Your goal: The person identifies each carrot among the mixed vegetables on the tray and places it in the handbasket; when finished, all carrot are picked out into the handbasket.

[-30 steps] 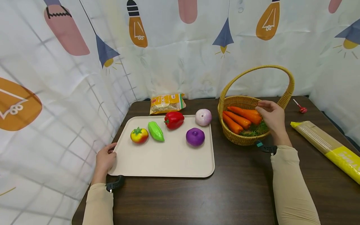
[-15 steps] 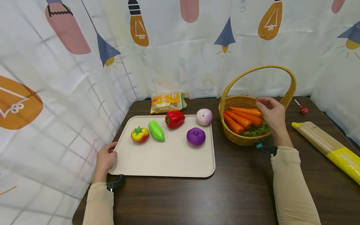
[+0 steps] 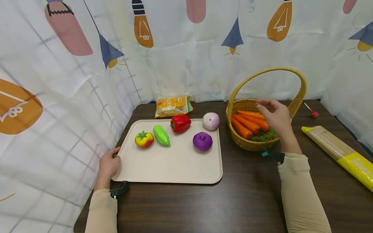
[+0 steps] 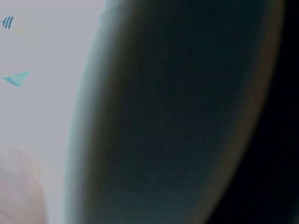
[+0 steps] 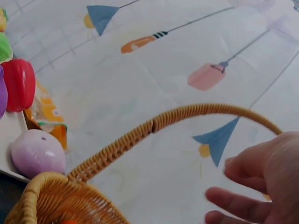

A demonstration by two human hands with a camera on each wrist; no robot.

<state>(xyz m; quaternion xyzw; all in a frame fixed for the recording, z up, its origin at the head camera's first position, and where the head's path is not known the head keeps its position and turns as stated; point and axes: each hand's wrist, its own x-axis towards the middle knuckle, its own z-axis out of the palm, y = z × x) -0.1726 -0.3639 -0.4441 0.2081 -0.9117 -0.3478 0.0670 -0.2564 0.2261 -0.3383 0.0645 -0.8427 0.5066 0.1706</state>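
Observation:
My left hand (image 3: 109, 165) grips the left rim of a beige tray (image 3: 169, 168); the left wrist view is mostly a dark blur. On the tray lie a red-yellow tomato (image 3: 144, 139), a green pepper (image 3: 161, 136), a red bell pepper (image 3: 180, 124), a pale onion (image 3: 211, 121) and a purple onion (image 3: 202, 141). Over the right side of a wicker basket (image 3: 247, 146) hovers my right hand (image 3: 278, 118), fingers loosely bent and holding nothing. Several orange carrots (image 3: 247, 124) with green tops fill the basket. In the right wrist view my fingers are apart, near the basket's handle (image 5: 187, 112).
Behind the tray stands a yellow food packet (image 3: 173, 106). A long yellow pack of noodles (image 3: 338, 153) lies right of the basket, and a red lollipop (image 3: 314, 114) sits at the back right. The basket's tall handle arches above the carrots, and a printed curtain (image 3: 186, 64) hangs behind the table.
My right hand has shifted slightly left and up, away from the carrots, with nothing in it. One carrot settled in the basket between the earlier frames. My left hand stays at the tray.

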